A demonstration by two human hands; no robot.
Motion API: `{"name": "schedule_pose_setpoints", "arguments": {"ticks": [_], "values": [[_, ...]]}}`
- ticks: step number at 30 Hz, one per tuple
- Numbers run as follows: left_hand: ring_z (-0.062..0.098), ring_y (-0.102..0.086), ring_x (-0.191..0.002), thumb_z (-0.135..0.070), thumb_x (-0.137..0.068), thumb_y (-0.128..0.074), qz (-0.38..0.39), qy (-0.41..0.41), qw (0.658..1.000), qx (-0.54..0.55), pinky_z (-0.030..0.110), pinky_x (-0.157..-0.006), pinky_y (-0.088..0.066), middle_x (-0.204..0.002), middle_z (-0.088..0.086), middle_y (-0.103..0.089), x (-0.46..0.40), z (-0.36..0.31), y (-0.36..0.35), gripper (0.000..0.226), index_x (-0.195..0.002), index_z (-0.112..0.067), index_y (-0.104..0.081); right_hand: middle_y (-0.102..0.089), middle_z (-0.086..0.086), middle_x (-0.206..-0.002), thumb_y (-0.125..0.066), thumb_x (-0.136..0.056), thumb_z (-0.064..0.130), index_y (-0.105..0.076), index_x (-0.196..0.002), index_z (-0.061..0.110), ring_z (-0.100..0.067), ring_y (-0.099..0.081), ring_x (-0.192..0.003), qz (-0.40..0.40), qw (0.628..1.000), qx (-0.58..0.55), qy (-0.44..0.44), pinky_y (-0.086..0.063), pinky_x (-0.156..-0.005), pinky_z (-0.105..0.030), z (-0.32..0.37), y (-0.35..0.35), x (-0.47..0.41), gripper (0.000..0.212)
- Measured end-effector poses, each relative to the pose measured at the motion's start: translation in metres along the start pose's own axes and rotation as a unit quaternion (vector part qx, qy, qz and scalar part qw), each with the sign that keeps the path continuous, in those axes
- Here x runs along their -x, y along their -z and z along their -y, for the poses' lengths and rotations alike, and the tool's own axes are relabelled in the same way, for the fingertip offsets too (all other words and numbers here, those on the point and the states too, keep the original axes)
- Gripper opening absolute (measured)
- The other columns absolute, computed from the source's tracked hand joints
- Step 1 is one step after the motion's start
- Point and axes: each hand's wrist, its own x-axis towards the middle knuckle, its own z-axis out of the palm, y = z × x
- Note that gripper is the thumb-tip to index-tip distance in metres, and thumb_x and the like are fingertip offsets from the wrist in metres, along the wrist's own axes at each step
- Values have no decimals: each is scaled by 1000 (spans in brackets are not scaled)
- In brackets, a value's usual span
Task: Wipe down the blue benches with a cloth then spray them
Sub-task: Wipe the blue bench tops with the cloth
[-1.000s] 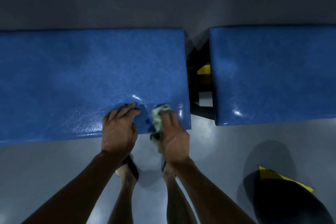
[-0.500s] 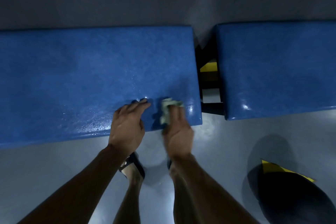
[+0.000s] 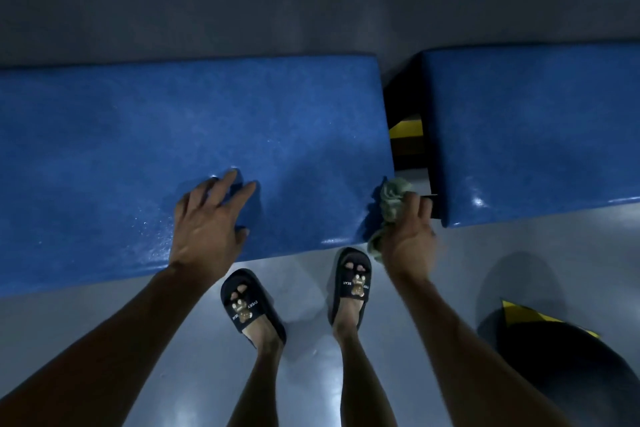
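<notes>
A long blue bench (image 3: 138, 135) runs across the view, and a second blue bench (image 3: 540, 128) stands to its right across a narrow gap. My left hand (image 3: 207, 222) rests flat with spread fingers on the near part of the first bench. My right hand (image 3: 410, 236) holds a crumpled pale green cloth (image 3: 389, 199) against the near right corner of the first bench, at the gap. No spray bottle is in view.
Grey floor lies in front of the benches, with my two feet in black sandals (image 3: 351, 284) close to the bench edge. A dark round object with yellow markings (image 3: 561, 367) sits at the lower right. Black and yellow parts (image 3: 407, 135) show in the gap.
My right hand has carried the cloth rightwards to the bench's right corner. My left hand stays on the bench, fingers spread wider. The view has pulled back, showing my feet.
</notes>
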Motion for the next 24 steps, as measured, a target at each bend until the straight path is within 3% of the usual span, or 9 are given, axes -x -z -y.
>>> {"name": "schedule_pose_setpoints", "arguments": {"ticks": [2,6,9,11,14,17,20,22,24], "values": [[31,-33,-134,-26,-72,-79,-7,-4,1000,-12,51,-109,-29,-155,-4,-34,-1,2,-1,80,-143,-34,-44,-49,-9,-120,-54,-85,8,-43,-124,15,-29,-62,-88,11,999,-28,22,-53,-63,-36,35,-19,29,41],[30,-36,-133,-34,-77,-77,-15,-14,999,-25,51,-109,-29,-156,-5,-33,-2,3,0,76,-145,-36,-42,-56,-7,-112,-74,-70,21,-45,-117,17,-25,-64,-81,90,970,-26,226,-56,-54,-32,96,-48,83,56],[30,-42,-128,-36,-73,-80,-22,-23,999,-34,51,-108,-30,-154,-5,-37,-4,6,1,79,-143,-36,-44,-55,-2,-106,-81,-60,19,-47,-114,20,-23,-64,-77,118,960,1,254,-54,-50,-31,90,-39,76,64],[30,-44,-127,-37,-71,-81,-21,-29,999,-39,50,-107,-31,-154,-5,-37,-5,7,1,80,-143,-36,-44,-52,2,-107,-76,-65,17,-50,-116,23,-21,-61,-76,99,973,12,208,-49,-50,-31,62,-24,63,57],[30,-44,-126,-36,-70,-82,-28,-33,998,-42,50,-107,-31,-153,-4,-38,-5,6,2,79,-141,-34,-47,-52,-1,-106,-65,-76,11,-50,-112,20,-25,-57,-76,16,998,-53,37,-39,-60,-31,11,2,38,41],[33,-45,-121,-31,-66,-85,-34,-33,998,-35,51,-103,-35,-150,-1,-41,-6,7,-1,78,-136,-31,-51,-51,-11,-110,-45,-69,7,-48,-104,10,-36,-55,-92,-77,983,-130,-106,-38,-71,-33,-23,13,18,36],[35,-44,-120,-27,-66,-85,-37,-37,998,-32,51,-102,-35,-150,2,-42,-6,7,-4,77,-135,-28,-52,-50,-6,-105,-51,-72,5,-53,-104,11,-30,-55,-88,-78,982,-134,-109,-37,-69,-24,-8,3,23,32],[35,-42,-122,-26,-68,-84,-38,-37,998,-34,51,-102,-33,-151,2,-41,-5,8,-4,76,-136,-27,-51,-45,2,-102,-58,-79,1,-58,-108,13,-20,-53,-82,-76,981,-150,-93,-36,-62,-9,24,-14,41,31],[34,-41,-123,-26,-69,-84,-38,-42,998,-38,50,-102,-33,-151,2,-41,-4,9,-4,76,-137,-28,-51,-42,5,-103,-56,-79,1,-59,-112,16,-14,-51,-83,-67,978,-184,-70,-38,-69,-3,59,-33,66,36]]}}
